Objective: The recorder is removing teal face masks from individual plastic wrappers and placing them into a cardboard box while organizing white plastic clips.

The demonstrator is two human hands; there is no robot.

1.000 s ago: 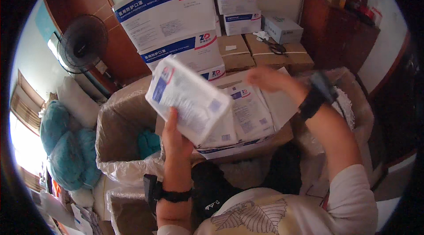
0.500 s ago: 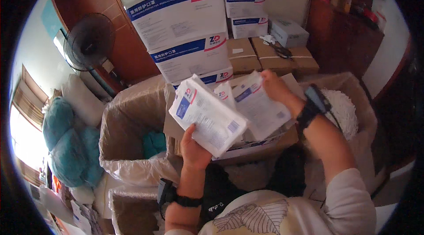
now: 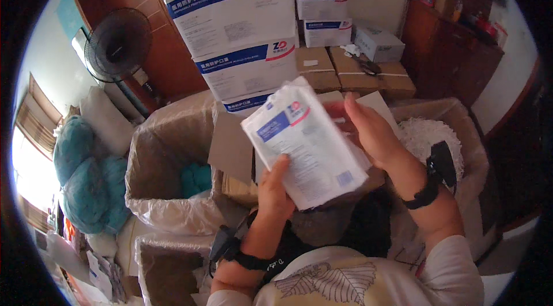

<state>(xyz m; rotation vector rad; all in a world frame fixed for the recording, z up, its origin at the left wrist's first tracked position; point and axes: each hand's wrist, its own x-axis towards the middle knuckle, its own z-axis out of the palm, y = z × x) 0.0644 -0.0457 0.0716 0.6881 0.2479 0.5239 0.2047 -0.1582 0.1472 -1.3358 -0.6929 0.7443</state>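
My left hand [image 3: 275,191] grips a stack of flat white packets [image 3: 308,153] from its lower left side, with the thumb on the front face. Each visible front carries a blue block and a red curve. The stack is tilted above an open brown carton [image 3: 230,147] in front of me. At the stack's right edge is my right hand [image 3: 374,136], fingers stretched and apart. Some of its fingers are partly hidden behind the packets, so whether they touch is hard to tell.
Plastic-lined boxes stand left [image 3: 167,145] and right [image 3: 469,133] of the carton; the right one holds white strands [image 3: 432,139]. Behind rise stacked white cartons [image 3: 242,24] and brown boxes [image 3: 317,73] with scissors [image 3: 368,65] on top. A fan [image 3: 118,47] and teal bags [image 3: 89,191] are at left.
The packet my right hand held at the right is no longer apart; the packets now form one stack in my left hand. That stack has moved right, and my right hand has opened beside it.
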